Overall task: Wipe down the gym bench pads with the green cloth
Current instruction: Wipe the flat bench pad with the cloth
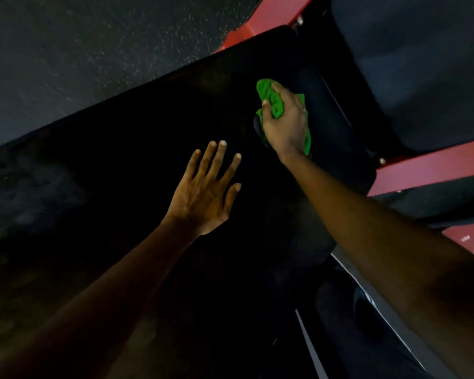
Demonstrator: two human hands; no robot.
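A long black bench pad (pixel 137 149) runs diagonally across the head view, from lower left to upper right. Near its far end my right hand (pixel 285 124) grips a bunched green cloth (pixel 266 90) and holds it down against the pad. Part of the cloth sticks out past my fingers and along the right side of my hand. My left hand (pixel 207 191) lies over the middle of the pad with its fingers straight and spread, holding nothing.
A red metal frame (pixel 427 168) carries the bench, with bolts showing near the pad's end. A second dark pad (pixel 411 64) stands at the upper right. Dark speckled rubber flooring (pixel 74 47) fills the upper left.
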